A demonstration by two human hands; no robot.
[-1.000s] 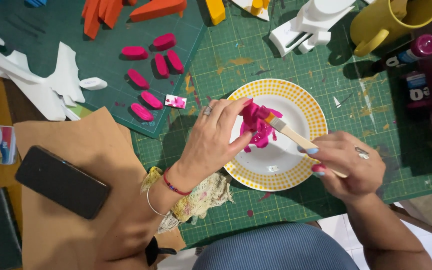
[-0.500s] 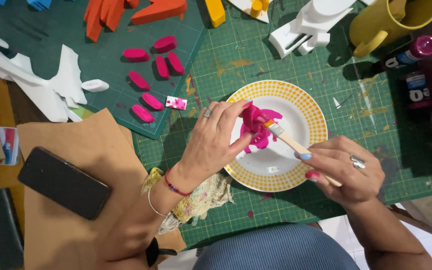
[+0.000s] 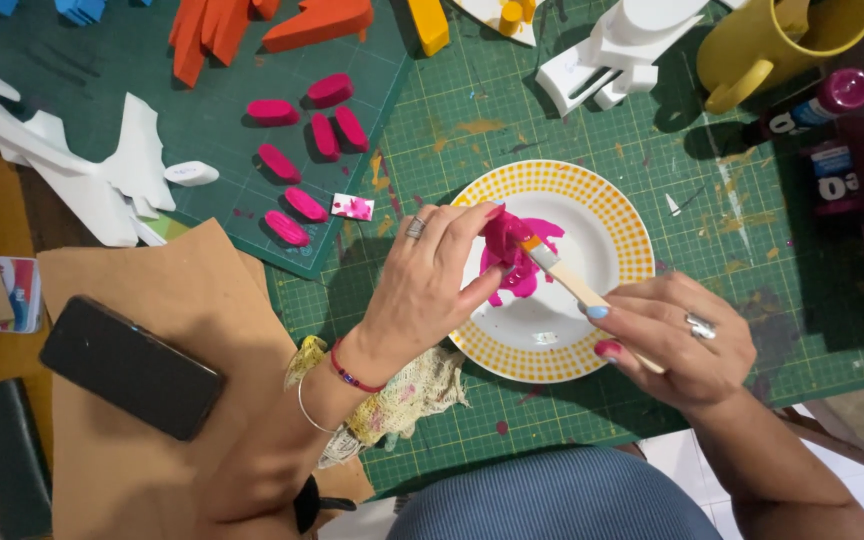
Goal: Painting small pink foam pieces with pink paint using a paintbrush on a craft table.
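Note:
My left hand (image 3: 430,290) pinches a small pink-painted piece (image 3: 503,240) over a white plate (image 3: 612,215) with a yellow checked rim. Pink paint is smeared on the plate under the piece. My right hand (image 3: 680,340) grips a wooden-handled paintbrush (image 3: 567,280), and its bristle end touches the pink piece. Both hands sit over the plate's near half, on a green cutting mat (image 3: 732,210).
Several pink oval pieces (image 3: 307,135) lie on a darker mat at upper left, by orange foam shapes (image 3: 252,25) and white scraps (image 3: 102,170). A yellow mug (image 3: 772,45) and paint bottles (image 3: 812,105) stand upper right. A black phone (image 3: 132,365) rests on brown paper; a stained rag (image 3: 402,400) lies under my left wrist.
My right hand has shifted the brush slightly left and down along the pink piece. My left hand keeps its hold on the piece, turned a little.

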